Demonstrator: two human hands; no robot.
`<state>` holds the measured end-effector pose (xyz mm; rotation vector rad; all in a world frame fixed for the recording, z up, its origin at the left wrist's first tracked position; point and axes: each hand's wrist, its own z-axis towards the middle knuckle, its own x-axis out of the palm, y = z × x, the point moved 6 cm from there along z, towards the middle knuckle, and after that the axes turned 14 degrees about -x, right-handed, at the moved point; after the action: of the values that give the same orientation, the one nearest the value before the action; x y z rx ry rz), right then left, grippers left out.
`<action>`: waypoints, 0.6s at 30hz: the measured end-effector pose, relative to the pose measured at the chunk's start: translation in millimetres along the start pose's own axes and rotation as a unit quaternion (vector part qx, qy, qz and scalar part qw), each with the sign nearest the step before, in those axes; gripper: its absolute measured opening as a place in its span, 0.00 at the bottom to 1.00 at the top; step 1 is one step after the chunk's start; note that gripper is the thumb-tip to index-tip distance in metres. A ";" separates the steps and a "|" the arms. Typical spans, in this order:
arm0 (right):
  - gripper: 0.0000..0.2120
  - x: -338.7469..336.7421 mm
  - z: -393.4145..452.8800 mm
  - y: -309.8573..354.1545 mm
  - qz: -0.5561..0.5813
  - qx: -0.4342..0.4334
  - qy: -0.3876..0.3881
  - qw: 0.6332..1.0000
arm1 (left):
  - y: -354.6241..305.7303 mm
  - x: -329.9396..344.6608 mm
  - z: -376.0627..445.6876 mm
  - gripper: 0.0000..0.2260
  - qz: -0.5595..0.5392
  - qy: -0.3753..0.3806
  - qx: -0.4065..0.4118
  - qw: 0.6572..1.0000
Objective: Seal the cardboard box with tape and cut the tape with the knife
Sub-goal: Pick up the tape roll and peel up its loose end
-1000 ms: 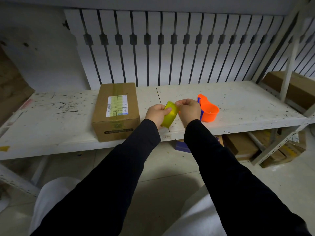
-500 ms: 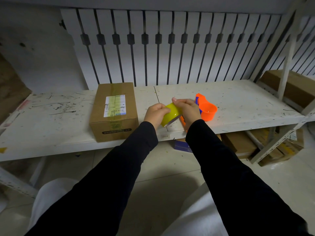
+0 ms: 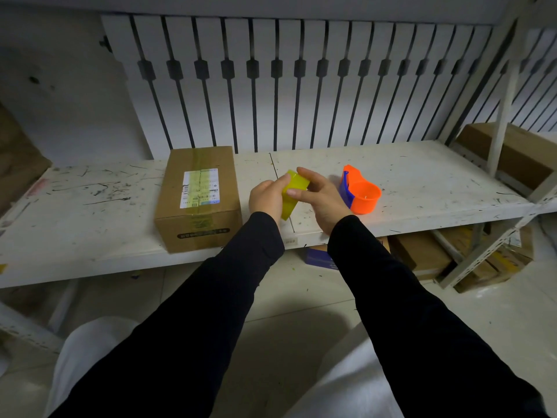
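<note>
A closed cardboard box with a white label and a strip of yellowish tape along its top stands on the white shelf. Just right of it, my left hand grips a yellow tape roll from the left. My right hand touches the same roll from the right, thumb on its side and fingers over its top edge. An orange and blue tape cutter sits on the shelf right beside my right hand.
The shelf surface is scuffed and marked. More cardboard boxes lie on the floor under the shelf at the right, and another box rests on a shelf at the far right. A metal upright stands there.
Both hands have turned the yellow roll between them. My right fingers now spread over its top edge and the roll sits more tilted than a second ago.
</note>
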<state>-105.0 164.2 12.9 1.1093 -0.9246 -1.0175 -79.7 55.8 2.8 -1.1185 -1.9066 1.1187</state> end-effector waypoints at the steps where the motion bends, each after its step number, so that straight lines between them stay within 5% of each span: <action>1: 0.27 -2.7 0.2 -1.1 -0.006 0.003 -0.009 1.000 | 0.6 0.1 0.4 0.11 -0.003 0.004 -0.001 1.000; 12: 0.16 -36.5 5.6 -9.7 0.016 0.010 -0.073 0.997 | 6.9 21.4 -1.8 0.22 0.054 0.011 0.038 0.998; 18: 0.14 -62.3 10.9 -11.0 0.015 0.002 -0.108 0.994 | -0.7 50.9 -3.2 0.11 0.177 0.045 0.117 0.976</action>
<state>-134.5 219.6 -0.7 0.9987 -1.1135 -1.1262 -98.8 102.5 10.4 -1.3805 -1.4948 1.4148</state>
